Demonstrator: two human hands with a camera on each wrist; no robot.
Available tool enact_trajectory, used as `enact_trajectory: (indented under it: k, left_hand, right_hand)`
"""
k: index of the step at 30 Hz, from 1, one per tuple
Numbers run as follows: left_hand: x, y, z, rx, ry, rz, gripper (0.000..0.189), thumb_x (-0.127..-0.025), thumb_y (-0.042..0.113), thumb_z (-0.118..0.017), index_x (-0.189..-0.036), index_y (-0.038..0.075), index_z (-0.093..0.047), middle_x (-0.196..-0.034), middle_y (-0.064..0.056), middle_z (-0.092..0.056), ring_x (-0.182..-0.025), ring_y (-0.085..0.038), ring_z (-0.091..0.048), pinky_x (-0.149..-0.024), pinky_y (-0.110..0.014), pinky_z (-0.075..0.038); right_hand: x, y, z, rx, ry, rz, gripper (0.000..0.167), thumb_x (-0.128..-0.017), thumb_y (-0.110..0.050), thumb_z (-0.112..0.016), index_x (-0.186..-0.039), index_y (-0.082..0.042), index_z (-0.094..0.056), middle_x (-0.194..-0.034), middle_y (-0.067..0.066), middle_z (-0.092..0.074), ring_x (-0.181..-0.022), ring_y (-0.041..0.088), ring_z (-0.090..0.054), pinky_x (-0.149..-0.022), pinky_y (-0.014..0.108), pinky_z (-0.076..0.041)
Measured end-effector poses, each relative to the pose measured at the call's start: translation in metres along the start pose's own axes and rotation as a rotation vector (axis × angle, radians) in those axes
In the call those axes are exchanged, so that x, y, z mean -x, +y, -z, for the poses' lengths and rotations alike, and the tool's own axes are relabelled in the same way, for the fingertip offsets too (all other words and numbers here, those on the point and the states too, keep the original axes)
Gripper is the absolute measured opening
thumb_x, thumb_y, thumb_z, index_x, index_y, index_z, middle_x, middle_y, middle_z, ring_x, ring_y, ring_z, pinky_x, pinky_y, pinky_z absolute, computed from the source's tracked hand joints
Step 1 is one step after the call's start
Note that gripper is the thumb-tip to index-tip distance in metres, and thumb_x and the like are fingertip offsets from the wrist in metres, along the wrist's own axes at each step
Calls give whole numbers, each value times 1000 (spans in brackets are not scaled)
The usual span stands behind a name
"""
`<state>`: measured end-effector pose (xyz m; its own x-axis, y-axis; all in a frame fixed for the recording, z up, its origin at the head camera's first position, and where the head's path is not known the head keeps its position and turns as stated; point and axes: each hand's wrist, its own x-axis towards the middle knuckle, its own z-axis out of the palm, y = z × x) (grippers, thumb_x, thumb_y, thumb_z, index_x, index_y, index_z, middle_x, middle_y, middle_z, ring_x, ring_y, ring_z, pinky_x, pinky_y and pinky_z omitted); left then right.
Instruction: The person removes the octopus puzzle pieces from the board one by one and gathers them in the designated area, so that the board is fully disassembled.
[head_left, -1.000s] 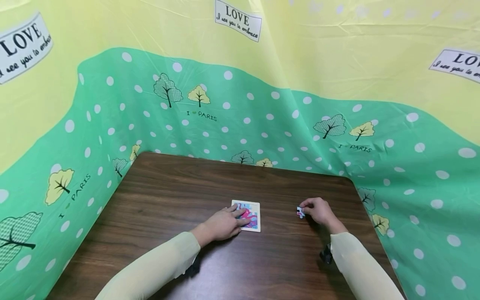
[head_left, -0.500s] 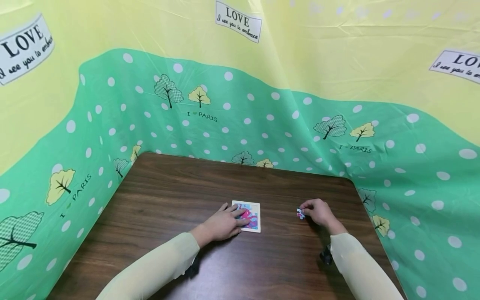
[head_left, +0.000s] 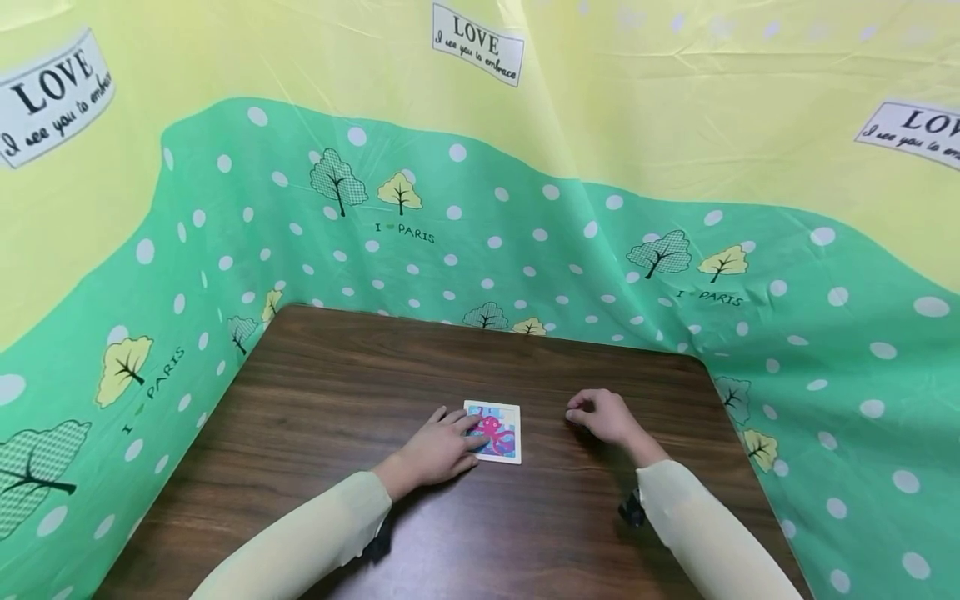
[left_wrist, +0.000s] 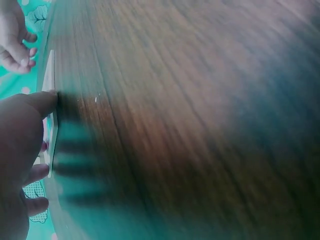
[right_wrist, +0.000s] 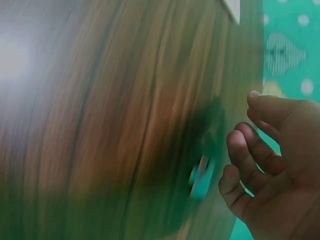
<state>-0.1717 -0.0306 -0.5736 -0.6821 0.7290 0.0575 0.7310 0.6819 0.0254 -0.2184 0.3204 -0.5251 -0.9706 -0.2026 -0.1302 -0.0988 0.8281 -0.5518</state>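
A small square puzzle (head_left: 493,433) in a white frame shows a pink octopus on blue, with a pale patch at its upper right. My left hand (head_left: 435,447) rests on the puzzle's left side, fingers spread; in the left wrist view its thumb (left_wrist: 47,102) touches the frame's near edge. To the right of the puzzle, my right hand (head_left: 606,417) hovers above the table with loosely bent fingers and nothing between them. A blurred puzzle piece (right_wrist: 202,177) lies on the table by those fingers in the right wrist view; in the head view the hand hides it.
The dark wood-grain table (head_left: 360,358) has rounded far corners. A green and yellow printed cloth (head_left: 480,217) hangs around its back and sides. Both forearms reach in from the near side.
My right hand has let go of the puzzle piece and moved left toward the puzzle. My left hand has slid slightly left, uncovering more of the octopus.
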Motion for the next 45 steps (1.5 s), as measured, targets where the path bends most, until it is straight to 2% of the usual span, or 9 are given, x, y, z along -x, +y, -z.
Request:
enact_trajectory:
  k: [3,9,16,25,34,38,45]
  left_hand:
    - [1,-1,-2,6,-5,12,46,-103,51,-53,-147,36,-57,-156,-4,-50,-142,-29,-49,-113,-59,-40]
    - [3,0,-4,36,-25,33,46,-105,49,-50,-148,34,-56,-157,-4,-49,-144,-30,-47,-113,-53,-43]
    - [4,1,-3,37,-38,42,46,-106,48,-50,-148,33,-57,-157,-5,-49,-145,-31,-46,-113,-53,-44]
    - [4,0,-5,41,-5,37,45,-106,48,-51,-147,33,-58,-156,-5,-51,-144,-32,-48,-110,-54,-46]
    - [5,-2,-3,38,49,-1,42,-104,45,-57,-142,31,-63,-150,-8,-56,-138,-35,-53,-105,-55,-50]
    - [5,-2,-2,36,44,-2,41,-104,44,-57,-142,30,-64,-150,-8,-56,-139,-36,-53,-105,-55,-50]
    - [3,1,3,-7,6,-8,44,-104,45,-56,-146,33,-60,-151,-7,-54,-139,-34,-51,-102,-57,-52]
  right_hand:
    - [-7,-21,-11,13,-8,24,9,-94,-21,-75,-99,-13,-75,-93,2,-71,-79,16,-60,-73,34,-50]
    - [-18,-60,-36,2,-25,16,8,-93,-24,-77,-97,-16,-76,-90,-2,-70,-80,15,-59,-72,33,-52]
    - [-26,-88,-60,24,-54,51,10,-91,-26,-79,-94,-17,-76,-85,-5,-68,-78,14,-59,-73,34,-52]
    - [-30,-99,-77,71,-63,59,16,-87,-25,-83,-96,-14,-76,-83,-4,-69,-74,11,-60,-71,32,-53]
    - [-27,-106,-81,74,-50,70,24,-85,-25,-85,-103,-12,-76,-89,-2,-70,-80,13,-62,-75,36,-54]
    - [-27,-107,-84,79,-15,75,24,-85,-25,-85,-104,-12,-76,-90,-1,-69,-82,14,-61,-77,37,-54]
    - [-26,-108,-88,72,29,48,17,-86,-18,-83,-100,-12,-75,-83,-2,-64,-74,15,-56,-70,33,-49]
